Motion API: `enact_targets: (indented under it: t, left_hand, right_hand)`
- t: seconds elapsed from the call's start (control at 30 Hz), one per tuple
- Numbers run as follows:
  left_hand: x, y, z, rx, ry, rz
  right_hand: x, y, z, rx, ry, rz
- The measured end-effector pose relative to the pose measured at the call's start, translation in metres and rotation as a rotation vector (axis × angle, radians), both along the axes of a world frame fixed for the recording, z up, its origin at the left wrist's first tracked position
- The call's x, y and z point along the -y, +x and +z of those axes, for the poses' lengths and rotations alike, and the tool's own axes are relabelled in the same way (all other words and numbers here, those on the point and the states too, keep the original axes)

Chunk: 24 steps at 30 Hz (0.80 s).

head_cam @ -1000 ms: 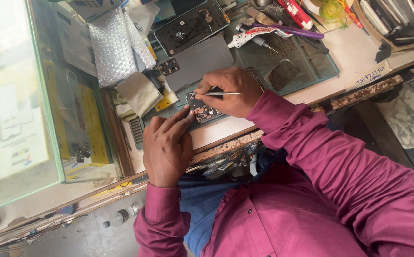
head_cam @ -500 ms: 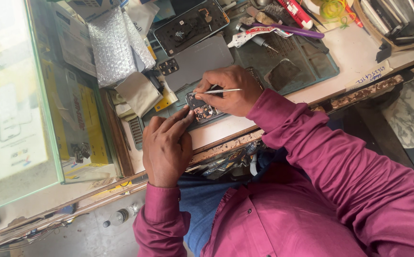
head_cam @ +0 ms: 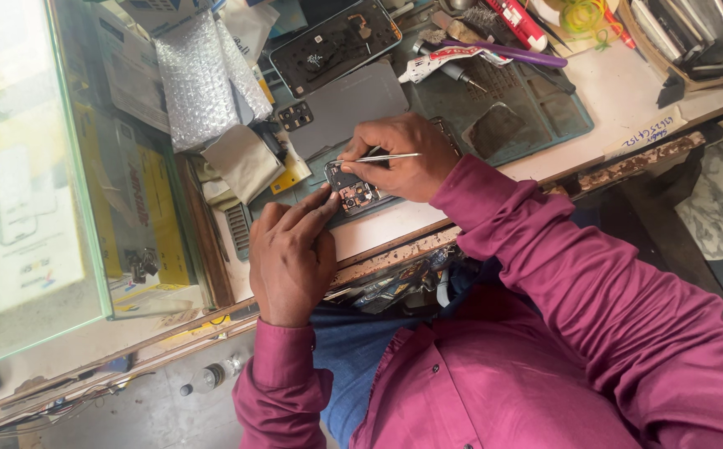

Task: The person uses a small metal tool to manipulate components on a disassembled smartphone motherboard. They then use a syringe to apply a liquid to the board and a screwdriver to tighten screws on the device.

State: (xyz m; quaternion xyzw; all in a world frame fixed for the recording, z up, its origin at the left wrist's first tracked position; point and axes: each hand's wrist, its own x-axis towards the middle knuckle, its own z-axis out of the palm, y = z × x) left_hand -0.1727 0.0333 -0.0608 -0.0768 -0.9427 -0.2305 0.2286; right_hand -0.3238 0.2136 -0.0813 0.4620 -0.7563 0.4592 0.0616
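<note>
right hand [head_cam: 407, 158] pinches thin silver metal tweezers [head_cam: 378, 157], tips down on the opened phone with exposed circuit board [head_cam: 353, 193], which lies at the near edge of the dark green work mat [head_cam: 536, 112], just inside the bench's front lip. left hand [head_cam: 291, 254] lies flat, fingers together, fingertips pressing the phone's near side; palm hangs over the bench edge. most of the phone is hidden under both hands, only the camera end shows. little free room: grey phone back cover [head_cam: 349, 104] touches just behind, second black opened phone [head_cam: 336, 37] beyond it, beige folded cloth [head_cam: 241, 158] and bubble wrap bag [head_cam: 207, 79] crowd the left. glass display case [head_cam: 70, 191] walls off the far left. open mat space sits right of the right hand, up to the purple-handled tool [head_cam: 519, 56] and red tube [head_cam: 519, 21]. wooden tray of tools [head_cam: 694, 37] is cut off at the top right corner. stuff in the drawer gap under the bench is too cluttered to make out. maroon sleeves fill the lower frame.
</note>
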Motion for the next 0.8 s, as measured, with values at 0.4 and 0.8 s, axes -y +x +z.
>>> enact_targets:
  t: [0.4, 0.8]
  left_hand:
    - [-0.006, 0.001, 0.013, 0.0, 0.002, 0.0]
    - [-0.014, 0.0, 0.007, -0.002, 0.014, 0.003]
  right_hand:
    - [-0.007, 0.001, 0.013, 0.013, -0.017, 0.007]
    - [-0.014, 0.002, 0.009, 0.025, -0.012, 0.014]
